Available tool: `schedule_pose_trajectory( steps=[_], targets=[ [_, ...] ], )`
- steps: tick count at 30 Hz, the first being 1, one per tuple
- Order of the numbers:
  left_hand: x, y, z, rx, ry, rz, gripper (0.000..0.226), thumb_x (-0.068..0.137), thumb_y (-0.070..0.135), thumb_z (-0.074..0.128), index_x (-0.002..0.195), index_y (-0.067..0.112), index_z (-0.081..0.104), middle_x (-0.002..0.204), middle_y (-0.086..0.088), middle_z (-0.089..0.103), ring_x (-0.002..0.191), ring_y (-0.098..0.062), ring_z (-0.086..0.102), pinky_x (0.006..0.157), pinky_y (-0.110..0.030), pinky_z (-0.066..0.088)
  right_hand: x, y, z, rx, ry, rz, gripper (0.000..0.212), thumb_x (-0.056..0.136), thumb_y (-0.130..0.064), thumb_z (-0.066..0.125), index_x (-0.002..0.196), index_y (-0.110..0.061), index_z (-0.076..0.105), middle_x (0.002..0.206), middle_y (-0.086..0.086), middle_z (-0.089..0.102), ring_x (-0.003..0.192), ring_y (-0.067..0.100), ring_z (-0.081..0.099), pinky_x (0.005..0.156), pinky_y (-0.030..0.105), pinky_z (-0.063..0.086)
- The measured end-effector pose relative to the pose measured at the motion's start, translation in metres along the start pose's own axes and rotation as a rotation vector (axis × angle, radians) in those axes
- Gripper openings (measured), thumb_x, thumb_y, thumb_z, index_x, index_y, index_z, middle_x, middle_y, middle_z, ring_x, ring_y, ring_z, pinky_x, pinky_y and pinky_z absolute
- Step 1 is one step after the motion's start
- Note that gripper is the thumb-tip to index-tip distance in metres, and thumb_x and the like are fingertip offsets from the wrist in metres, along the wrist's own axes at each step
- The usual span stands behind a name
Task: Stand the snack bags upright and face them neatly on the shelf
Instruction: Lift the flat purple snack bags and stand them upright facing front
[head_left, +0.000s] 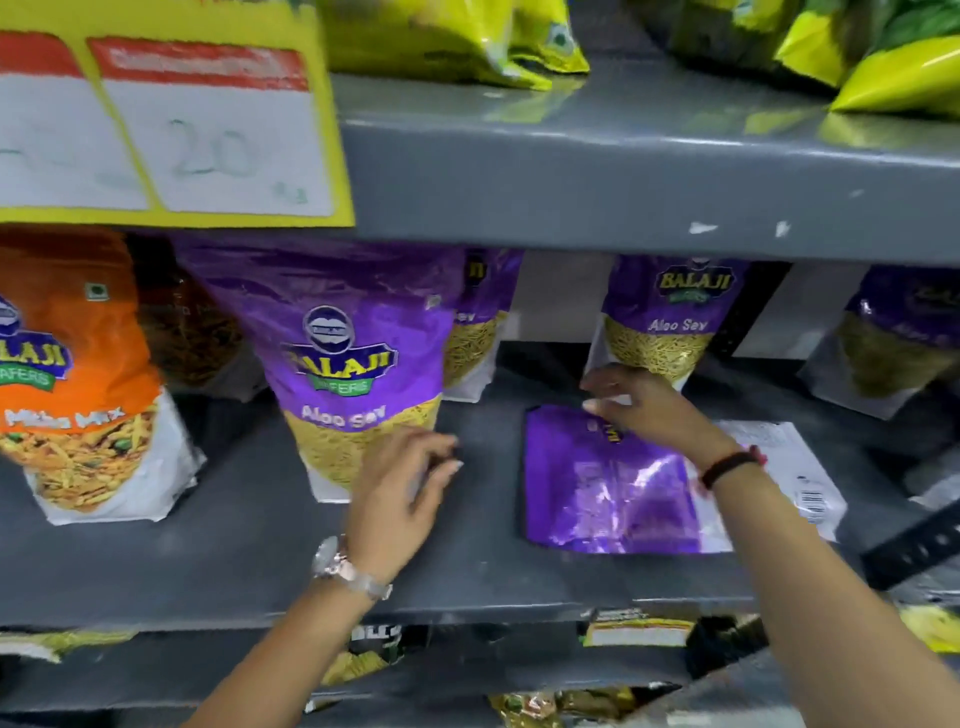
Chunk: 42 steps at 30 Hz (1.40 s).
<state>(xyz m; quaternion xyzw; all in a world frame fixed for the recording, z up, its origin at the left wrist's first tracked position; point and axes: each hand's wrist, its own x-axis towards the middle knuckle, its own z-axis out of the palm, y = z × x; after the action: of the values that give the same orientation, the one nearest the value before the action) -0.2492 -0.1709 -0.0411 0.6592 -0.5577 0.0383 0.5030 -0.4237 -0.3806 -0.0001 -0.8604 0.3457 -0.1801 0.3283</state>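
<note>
A purple Aloo Sev bag (613, 488) lies flat on the grey shelf (249, 545), back side up. My right hand (644, 410) hovers over its top edge with fingers spread, holding nothing. My left hand (405, 488) is open beside the lower right corner of an upright purple Aloo Sev bag (348, 364); whether it touches the bag I cannot tell. More purple bags stand upright behind: one (665, 322) just past my right hand, one (478, 322) partly hidden, one (893, 338) at far right.
An upright orange Mixed Mix bag (78, 374) stands at the left. A yellow price sign (171, 119) hangs from the upper shelf edge (623, 197). Yellow-green bags (467, 36) lie on that upper shelf. Other packets fill the shelf below (623, 634).
</note>
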Motion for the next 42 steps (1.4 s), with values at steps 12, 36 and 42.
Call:
schedule_pose_trajectory(
  steps=[12, 36, 42],
  targets=[
    [-0.043, 0.085, 0.150, -0.968, -0.477, -1.318, 0.036, 0.086, 0.034, 0.049, 0.092, -0.001, 0.056, 0.095, -0.020, 0.066, 0.076, -0.017, 0.067, 0.065, -0.021, 0.057, -0.001, 0.106, -0.077, -0.283, -0.496, 0.270, 0.043, 0.088, -0.040, 0.050, 0.121, -0.012, 0.052, 0.131, 0.007, 0.050, 0.118, 0.023, 0.048, 0.102, 0.037, 0.038],
    [0.080, 0.063, 0.091, -1.045, 0.179, -0.658, 0.031, 0.092, 0.010, 0.038, 0.065, 0.021, 0.050, 0.059, 0.016, 0.066, 0.067, -0.005, 0.051, 0.071, -0.025, 0.038, -0.062, 0.093, -0.004, 0.596, 0.310, 0.064, 0.039, 0.074, -0.002, 0.069, 0.094, -0.025, 0.044, 0.097, -0.004, 0.055, 0.088, 0.001, 0.057, 0.075, 0.006, 0.045],
    [0.017, 0.015, 0.110, -0.629, -0.553, -0.631, 0.095, 0.043, 0.039, 0.083, 0.123, 0.028, 0.032, 0.126, 0.012, 0.048, 0.115, -0.001, 0.046, 0.101, -0.023, 0.038, -0.044, 0.098, -0.012, 0.471, -0.212, 0.036, 0.087, 0.065, -0.006, 0.079, 0.132, -0.020, 0.026, 0.137, -0.006, 0.042, 0.130, 0.011, 0.038, 0.106, 0.026, 0.032]
  ],
)
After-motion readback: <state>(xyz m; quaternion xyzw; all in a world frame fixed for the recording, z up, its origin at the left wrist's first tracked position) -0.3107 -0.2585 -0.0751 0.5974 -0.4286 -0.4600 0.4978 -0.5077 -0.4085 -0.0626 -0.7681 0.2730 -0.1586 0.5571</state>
